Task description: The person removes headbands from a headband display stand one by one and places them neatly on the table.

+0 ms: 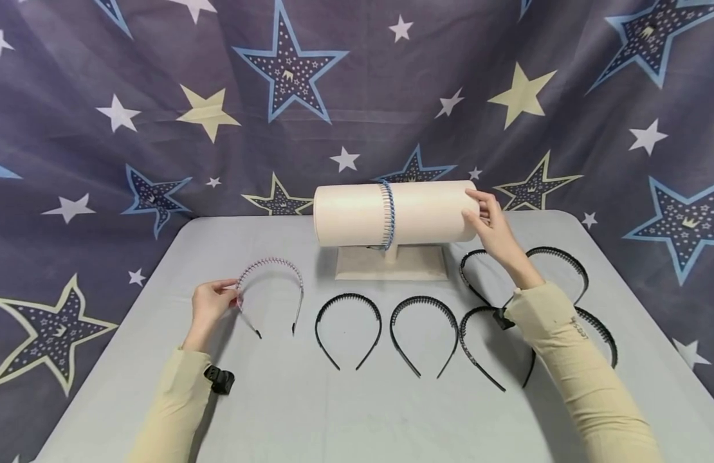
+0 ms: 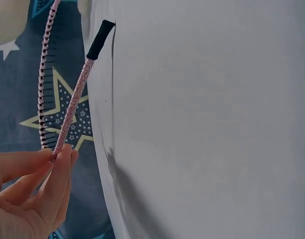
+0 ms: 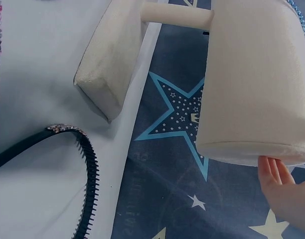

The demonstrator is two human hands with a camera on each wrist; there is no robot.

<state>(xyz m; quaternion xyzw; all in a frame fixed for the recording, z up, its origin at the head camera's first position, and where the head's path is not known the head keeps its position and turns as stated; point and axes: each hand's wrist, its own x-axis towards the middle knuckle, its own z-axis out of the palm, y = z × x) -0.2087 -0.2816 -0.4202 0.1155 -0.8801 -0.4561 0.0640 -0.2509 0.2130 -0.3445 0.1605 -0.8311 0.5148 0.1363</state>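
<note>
My left hand (image 1: 209, 305) pinches a pink headband (image 1: 272, 261) by one side, near the left part of the table. In the left wrist view, thumb and fingertips meet on its glittery band (image 2: 73, 108), close above a black end tip (image 2: 100, 40). A cream cylindrical headband stand (image 1: 351, 215) stands at the back centre, with a blue toothed headband (image 1: 389, 215) around its middle. My right hand (image 1: 493, 225) touches the stand's right end with thumb and fingers extended. In the right wrist view, fingertips of that hand (image 3: 287, 191) rest against the end rim.
Two black headbands (image 1: 348, 297) (image 1: 424, 299) lie in front of the stand. Several more black headbands (image 1: 577, 265) lie at the right, partly under my right forearm. The stand's flat base (image 1: 392, 263) sits near the table's back edge, before a star-patterned cloth (image 1: 363, 90).
</note>
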